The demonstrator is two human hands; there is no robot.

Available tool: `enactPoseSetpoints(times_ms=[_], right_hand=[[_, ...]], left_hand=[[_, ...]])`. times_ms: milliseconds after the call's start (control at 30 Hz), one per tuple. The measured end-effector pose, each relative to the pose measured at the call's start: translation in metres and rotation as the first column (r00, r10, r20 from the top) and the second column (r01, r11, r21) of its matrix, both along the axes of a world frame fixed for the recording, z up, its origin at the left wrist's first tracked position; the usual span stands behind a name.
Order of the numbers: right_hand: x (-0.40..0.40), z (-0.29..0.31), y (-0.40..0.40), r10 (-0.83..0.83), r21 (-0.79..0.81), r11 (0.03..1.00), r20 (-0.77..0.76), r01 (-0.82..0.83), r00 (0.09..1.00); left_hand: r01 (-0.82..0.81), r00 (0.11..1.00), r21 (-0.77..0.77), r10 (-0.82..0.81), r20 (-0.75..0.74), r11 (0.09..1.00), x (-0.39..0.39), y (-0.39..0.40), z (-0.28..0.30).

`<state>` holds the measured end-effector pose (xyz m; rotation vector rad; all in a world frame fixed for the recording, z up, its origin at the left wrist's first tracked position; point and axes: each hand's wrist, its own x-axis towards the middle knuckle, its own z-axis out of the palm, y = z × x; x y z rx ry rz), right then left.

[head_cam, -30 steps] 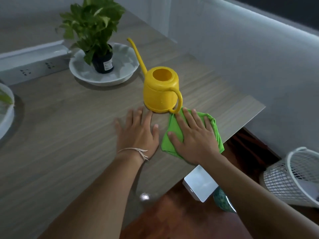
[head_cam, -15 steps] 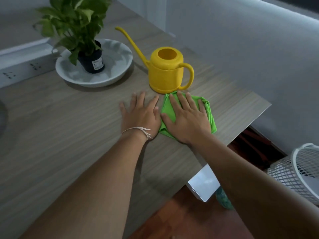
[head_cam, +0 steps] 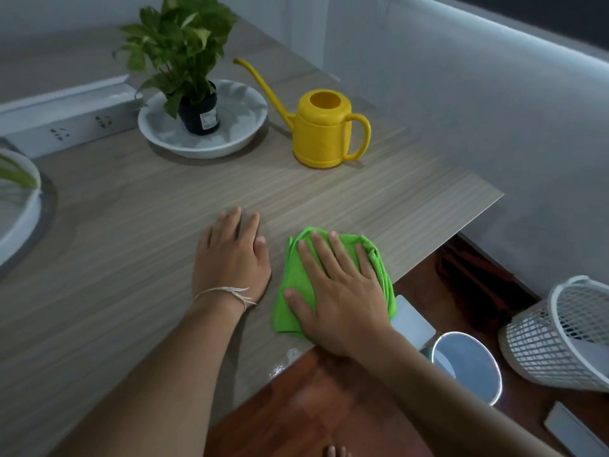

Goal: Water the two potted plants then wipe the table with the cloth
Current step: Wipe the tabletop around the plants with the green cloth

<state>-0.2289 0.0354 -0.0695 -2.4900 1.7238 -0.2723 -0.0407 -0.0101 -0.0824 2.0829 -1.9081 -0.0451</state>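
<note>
My right hand (head_cam: 339, 291) lies flat, fingers spread, pressing a folded green cloth (head_cam: 290, 301) onto the wooden table (head_cam: 131, 225) near its front right edge. My left hand (head_cam: 230, 258) rests flat on the bare table just left of the cloth, holding nothing. A yellow watering can (head_cam: 321, 133) stands upright behind them, spout pointing left. A leafy potted plant (head_cam: 183, 44) in a black pot sits in a white dish (head_cam: 237, 140) at the back. The rim of a second white dish (head_cam: 19, 225) with a leaf shows at the left edge.
A white power strip (head_cam: 66, 123) runs along the back left. A grey wall borders the table's right side. On the floor to the right stand a white mesh basket (head_cam: 566, 334) and a round pale bin (head_cam: 468, 367). Water drops (head_cam: 283, 361) glint at the table's front edge.
Both hands have slid back from the watering can toward the table's front edge, the right hand dragging the green cloth with it. The can and plant stayed put.
</note>
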Motion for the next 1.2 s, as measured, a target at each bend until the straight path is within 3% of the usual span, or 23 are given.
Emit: enactPoseSetpoints(times_ms=[200,500,933,1200], right_hand=[[-0.014,0.007,-0.057,0.044,0.077,0.996,-0.055,-0.040,0.998],[0.027,0.005,-0.155,0.060,0.066,0.996,-0.039,-0.057,0.997],[0.057,0.009,-0.251,0.070,0.081,0.995,-0.072,-0.064,0.995],[0.032,0.004,-0.198,0.055,0.048,0.997,-0.046,-0.052,0.997]], left_hand=[[-0.031,0.998,0.066,0.028,0.059,0.997,-0.007,-0.005,0.006],[-0.111,0.994,0.210,0.111,0.013,0.971,-0.009,-0.045,0.012],[-0.142,0.989,0.202,0.147,-0.010,0.969,-0.009,-0.082,0.015],[-0.110,0.994,0.181,0.110,0.006,0.977,-0.007,-0.079,0.012]])
